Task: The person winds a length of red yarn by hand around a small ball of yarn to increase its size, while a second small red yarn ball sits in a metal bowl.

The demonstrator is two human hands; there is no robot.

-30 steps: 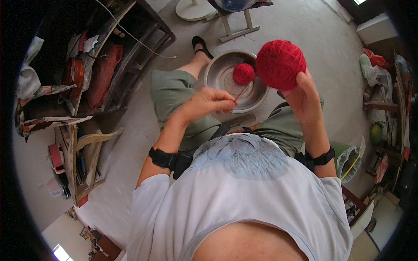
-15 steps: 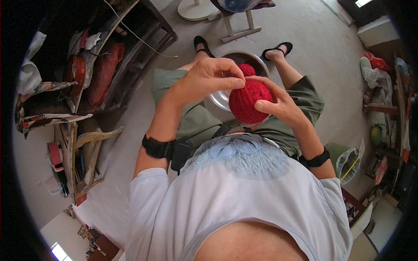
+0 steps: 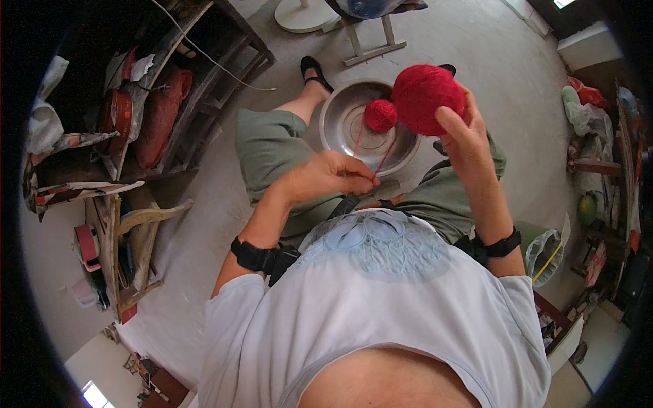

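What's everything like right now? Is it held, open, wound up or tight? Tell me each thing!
big ball: wound, held up in the right hand
small ball: wound, lying in the basin
basin: upright, with the small ball inside
yarn: pinched by the left hand, looks tight toward the big ball
bin: open, lined with a clear bag
left shoe: on the foot

Around you, what looks like a cluttered home, bare grey floor (image 3: pixel 500 78) around the metal basin (image 3: pixel 342 129), worn wooden shelving (image 3: pixel 228 64) left of it, lined bin (image 3: pixel 541 253) and plastic bags (image 3: pixel 590 121) to its right
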